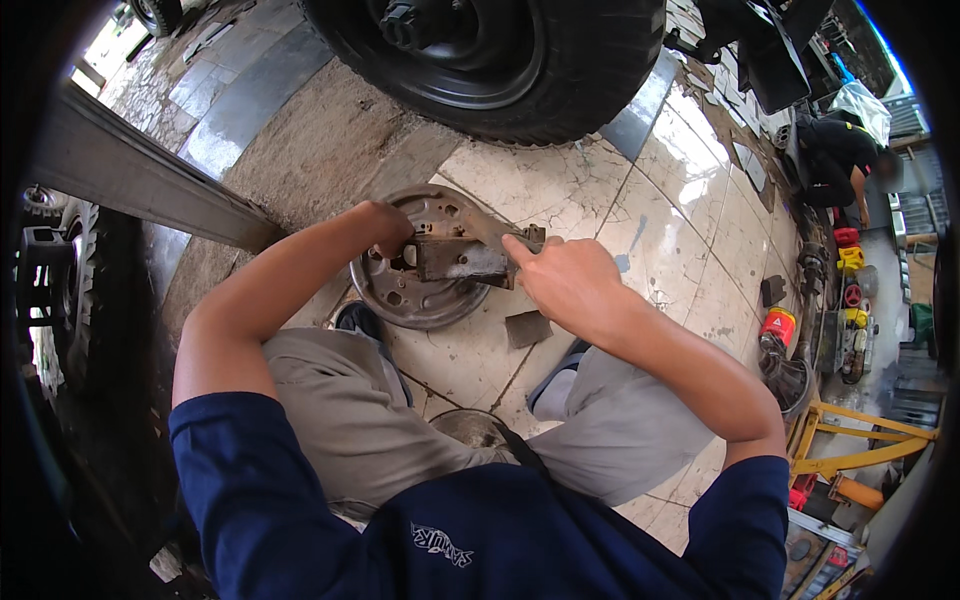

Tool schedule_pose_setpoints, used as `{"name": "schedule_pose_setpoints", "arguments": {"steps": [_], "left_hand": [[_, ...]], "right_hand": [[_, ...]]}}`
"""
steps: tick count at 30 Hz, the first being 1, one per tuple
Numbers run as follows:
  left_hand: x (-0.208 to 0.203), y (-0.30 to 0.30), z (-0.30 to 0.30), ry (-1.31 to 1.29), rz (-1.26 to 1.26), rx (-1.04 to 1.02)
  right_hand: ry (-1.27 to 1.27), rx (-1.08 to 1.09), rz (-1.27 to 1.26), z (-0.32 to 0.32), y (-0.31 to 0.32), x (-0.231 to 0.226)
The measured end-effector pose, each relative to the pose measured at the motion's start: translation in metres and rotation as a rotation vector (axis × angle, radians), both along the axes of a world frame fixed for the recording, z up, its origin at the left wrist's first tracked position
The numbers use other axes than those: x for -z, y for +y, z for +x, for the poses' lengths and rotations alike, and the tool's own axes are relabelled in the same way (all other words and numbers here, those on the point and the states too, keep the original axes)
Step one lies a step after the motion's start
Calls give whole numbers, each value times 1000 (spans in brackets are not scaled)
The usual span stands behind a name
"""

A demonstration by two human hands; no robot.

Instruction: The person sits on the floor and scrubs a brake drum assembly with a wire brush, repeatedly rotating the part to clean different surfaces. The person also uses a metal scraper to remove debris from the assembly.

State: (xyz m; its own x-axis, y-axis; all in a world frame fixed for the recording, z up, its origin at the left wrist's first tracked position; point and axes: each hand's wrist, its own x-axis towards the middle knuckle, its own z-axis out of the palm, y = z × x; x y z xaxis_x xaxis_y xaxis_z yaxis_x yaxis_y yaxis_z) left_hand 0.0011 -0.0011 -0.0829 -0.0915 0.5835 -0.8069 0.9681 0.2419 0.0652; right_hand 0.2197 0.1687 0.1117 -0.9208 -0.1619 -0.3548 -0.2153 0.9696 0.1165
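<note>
A round, rusty brake backing plate [410,308] lies on the tiles between my feet. Across it sits a channel-shaped metal bracket [462,262], worn and brown, with holes at its left part. My left hand [386,228] is closed at the bracket's left end, its fingertips mostly hidden. From the right, my right hand [572,278] grips a brown flat strip [484,228] at the bracket's right end, index finger stretched along it. The strip leans over the bracket's top edge. Near the plate's right rim, a small dark square piece [527,329] rests on the floor.
A big vehicle tyre [590,70] stands just beyond the plate. To the left are a metal post [150,165] and another tyre [95,290]. Along the right lie a red can [778,325], tools and a yellow frame [850,445]. Another person [840,155] bends over at far right.
</note>
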Motion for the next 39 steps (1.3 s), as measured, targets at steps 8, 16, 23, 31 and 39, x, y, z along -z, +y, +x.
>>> {"name": "schedule_pose_setpoints", "arguments": {"steps": [8, 16, 23, 31, 39], "left_hand": [[-7, 7, 1, -9, -3, 13], [15, 6, -8, -48, 18, -51], [-6, 8, 0, -52, 24, -27], [-19, 3, -2, -128, 71, -53], [-12, 3, -9, -228, 6, -149]], "right_hand": [[35, 17, -74, -14, 18, 6], [8, 30, -65, -10, 17, -9], [-52, 64, -60, -6, 13, -47], [-43, 36, -53, -11, 8, -35], [11, -20, -55, -12, 18, -11]]}}
